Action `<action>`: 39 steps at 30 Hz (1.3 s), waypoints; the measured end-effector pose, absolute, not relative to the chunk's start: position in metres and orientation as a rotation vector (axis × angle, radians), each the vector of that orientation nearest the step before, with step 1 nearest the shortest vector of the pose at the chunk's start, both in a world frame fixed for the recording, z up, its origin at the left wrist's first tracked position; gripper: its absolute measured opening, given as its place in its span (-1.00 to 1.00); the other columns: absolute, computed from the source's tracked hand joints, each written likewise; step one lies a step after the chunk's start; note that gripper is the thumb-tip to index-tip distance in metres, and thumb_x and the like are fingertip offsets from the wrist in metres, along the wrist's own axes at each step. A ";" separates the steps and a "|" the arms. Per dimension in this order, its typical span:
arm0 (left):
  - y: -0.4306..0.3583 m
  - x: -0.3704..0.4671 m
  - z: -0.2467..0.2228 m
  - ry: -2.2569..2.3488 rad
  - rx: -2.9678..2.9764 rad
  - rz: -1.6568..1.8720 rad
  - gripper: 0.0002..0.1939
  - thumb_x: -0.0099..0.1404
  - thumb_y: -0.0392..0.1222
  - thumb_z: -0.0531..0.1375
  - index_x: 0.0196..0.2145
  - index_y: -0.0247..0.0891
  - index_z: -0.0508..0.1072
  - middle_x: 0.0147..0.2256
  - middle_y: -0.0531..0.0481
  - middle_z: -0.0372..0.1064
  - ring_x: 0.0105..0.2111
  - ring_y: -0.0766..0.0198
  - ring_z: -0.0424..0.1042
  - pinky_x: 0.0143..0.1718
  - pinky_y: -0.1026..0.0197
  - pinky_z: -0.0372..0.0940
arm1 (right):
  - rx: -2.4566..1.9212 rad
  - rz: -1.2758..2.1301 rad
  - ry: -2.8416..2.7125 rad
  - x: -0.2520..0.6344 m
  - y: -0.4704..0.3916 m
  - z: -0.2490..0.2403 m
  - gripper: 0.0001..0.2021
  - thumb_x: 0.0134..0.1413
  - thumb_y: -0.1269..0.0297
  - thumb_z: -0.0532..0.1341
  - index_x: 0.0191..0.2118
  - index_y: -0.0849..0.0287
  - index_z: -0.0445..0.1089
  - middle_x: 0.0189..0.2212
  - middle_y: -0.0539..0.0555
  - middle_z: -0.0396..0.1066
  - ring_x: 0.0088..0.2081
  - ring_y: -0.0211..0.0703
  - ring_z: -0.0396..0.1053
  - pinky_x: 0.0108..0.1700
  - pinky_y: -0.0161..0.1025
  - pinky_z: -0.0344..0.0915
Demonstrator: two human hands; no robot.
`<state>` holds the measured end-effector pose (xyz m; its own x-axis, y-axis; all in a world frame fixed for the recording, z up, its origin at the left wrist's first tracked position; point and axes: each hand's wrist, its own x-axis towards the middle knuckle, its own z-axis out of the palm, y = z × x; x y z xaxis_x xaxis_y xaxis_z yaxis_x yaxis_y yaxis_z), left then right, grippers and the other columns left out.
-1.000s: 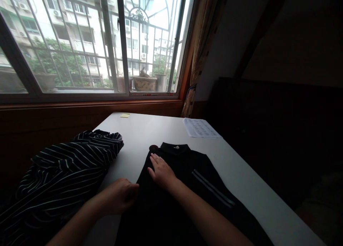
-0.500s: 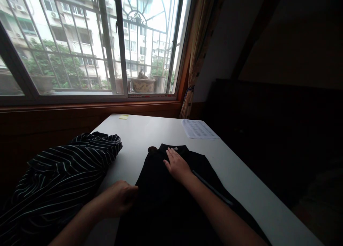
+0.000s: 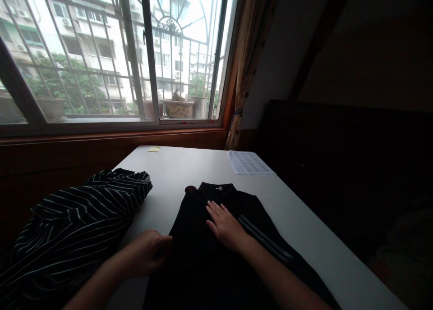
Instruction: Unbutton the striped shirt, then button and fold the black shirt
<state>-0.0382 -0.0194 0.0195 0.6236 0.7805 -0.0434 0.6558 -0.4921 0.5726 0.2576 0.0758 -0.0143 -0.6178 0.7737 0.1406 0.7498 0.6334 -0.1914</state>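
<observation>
A black collared shirt (image 3: 198, 269) lies flat on the white table (image 3: 179, 166), its collar pointing towards the window. A pale label shows inside the collar, and grey stripes run along the right sleeve. My right hand (image 3: 226, 226) rests flat on the upper chest, below the collar, fingers stretched. My left hand (image 3: 150, 252) is closed at the shirt's left edge, with fingertips hidden against the dark cloth. Beside the collar on the left is a round brown object (image 3: 191, 190) whose kind I cannot make out.
A crumpled black garment with white stripes (image 3: 84, 215) is heaped along the table's left side. Printed sheets (image 3: 251, 162) lie at the far right corner, and a yellow sticky note (image 3: 154, 149) at the far left. Behind the table is a barred window (image 3: 118, 57) with a curtain (image 3: 248, 66).
My right hand has slid down from the collar towards me, baring the label and more of the sleeve stripes. My left hand stays closed at the shirt's left edge.
</observation>
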 end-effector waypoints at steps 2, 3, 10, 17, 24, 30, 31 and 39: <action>-0.019 -0.038 0.020 1.125 2.296 0.302 -0.93 0.18 -0.37 0.11 -0.41 -0.24 0.29 -0.58 0.15 0.14 -0.62 0.41 0.08 -0.57 0.32 -0.04 | -1.222 0.209 -2.628 0.261 0.067 -0.015 -0.51 0.38 0.23 -0.01 0.35 0.21 0.12 0.37 0.15 -0.01 0.38 -0.04 -0.05 0.39 0.09 -0.11; -0.019 -0.038 0.020 1.125 2.293 0.297 -0.93 0.18 -0.36 0.10 -0.41 -0.24 0.29 -0.58 0.14 0.14 -0.62 0.41 0.08 -0.57 0.32 -0.04 | -1.206 0.236 -2.617 0.263 0.063 -0.015 -0.53 0.38 0.27 -0.01 0.34 0.18 0.14 0.36 0.13 0.01 0.37 -0.06 -0.03 0.39 0.10 -0.10; -0.019 -0.039 0.017 1.147 2.297 0.300 -0.94 0.16 -0.36 0.11 -0.41 -0.24 0.29 -0.58 0.14 0.15 -0.61 0.41 0.09 -0.57 0.32 -0.05 | -1.135 0.523 -2.539 0.298 0.021 -0.003 -0.56 0.39 0.29 -0.04 0.30 0.14 0.21 0.33 0.09 0.10 0.37 -0.07 -0.02 0.39 0.07 -0.04; -0.019 -0.043 0.014 1.142 2.337 0.307 -0.95 0.24 -0.28 0.12 -0.33 -0.24 0.37 -0.56 0.11 0.23 -0.60 0.38 0.15 -0.56 0.32 -0.02 | -1.421 0.236 -2.192 0.385 -0.005 0.002 -0.61 0.35 0.16 0.00 0.21 -0.02 0.31 0.13 0.13 0.33 0.18 0.00 0.28 0.24 0.01 0.23; -0.007 -0.049 -0.002 1.595 2.355 0.506 -0.74 0.40 -0.12 0.04 0.01 -0.13 0.33 -0.46 0.05 0.40 -0.51 0.27 0.33 -0.45 0.27 0.07 | -1.758 0.015 -1.846 0.486 -0.012 -0.050 -0.41 0.14 -0.08 0.12 0.23 0.09 0.24 -0.06 0.21 0.37 -0.04 0.15 0.41 0.07 0.09 0.33; -0.010 -0.044 0.001 1.539 2.182 0.502 -0.50 0.35 -0.07 0.13 0.21 -0.11 0.17 -0.36 0.02 0.44 -0.42 0.23 0.41 -0.40 0.27 0.16 | -1.844 0.268 -1.831 0.499 -0.026 -0.061 -0.41 0.16 -0.06 0.10 0.26 0.03 0.18 0.10 0.18 0.41 0.08 0.11 0.41 0.10 -0.01 0.35; -0.012 -0.043 0.004 1.522 2.174 0.474 -0.47 0.33 -0.09 0.14 0.22 -0.10 0.17 -0.36 0.03 0.44 -0.42 0.23 0.40 -0.40 0.27 0.16 | -1.863 0.290 -1.830 0.498 -0.027 -0.059 -0.42 0.18 -0.05 0.08 0.27 0.02 0.17 0.10 0.17 0.42 0.09 0.10 0.42 0.09 -0.02 0.36; -0.015 -0.047 0.010 1.485 2.122 0.334 -0.40 0.27 -0.21 0.18 0.24 -0.07 0.16 -0.32 0.04 0.38 -0.35 0.23 0.36 -0.33 0.27 0.17 | -1.979 0.291 -1.927 0.483 -0.020 -0.038 -0.43 0.27 0.12 -0.14 0.33 0.14 0.11 -0.20 0.20 0.56 -0.20 0.14 0.55 -0.17 -0.04 0.41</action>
